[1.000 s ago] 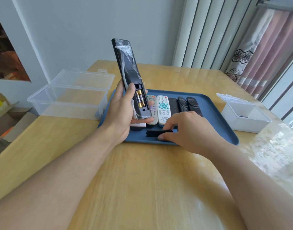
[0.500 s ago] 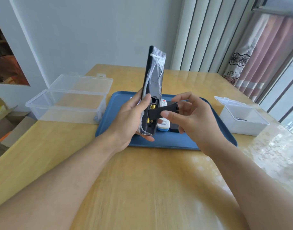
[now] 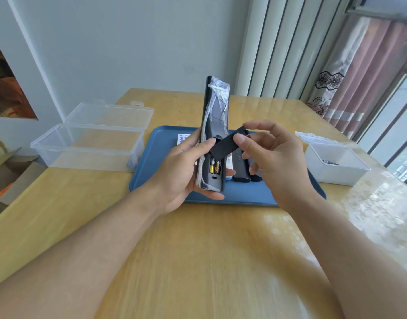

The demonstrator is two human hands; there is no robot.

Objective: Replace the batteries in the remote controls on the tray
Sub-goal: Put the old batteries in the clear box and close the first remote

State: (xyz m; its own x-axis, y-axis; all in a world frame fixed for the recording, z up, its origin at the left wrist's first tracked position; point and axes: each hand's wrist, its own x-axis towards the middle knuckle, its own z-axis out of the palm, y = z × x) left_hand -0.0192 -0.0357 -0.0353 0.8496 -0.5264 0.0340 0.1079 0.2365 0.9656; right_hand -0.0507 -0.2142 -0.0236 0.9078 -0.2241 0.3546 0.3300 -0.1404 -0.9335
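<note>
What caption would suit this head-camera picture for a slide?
Left hand holds a plastic-wrapped black remote upright over the blue tray while the right hand brings its battery cover to the open compartment.

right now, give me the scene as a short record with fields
left hand: grips the remote upright above the tray
right hand: pinches the cover over the open bay
batteries: two, seated in the remote
tray: holds other remotes
clear box: left, lid open
white box: right, lid open
</note>
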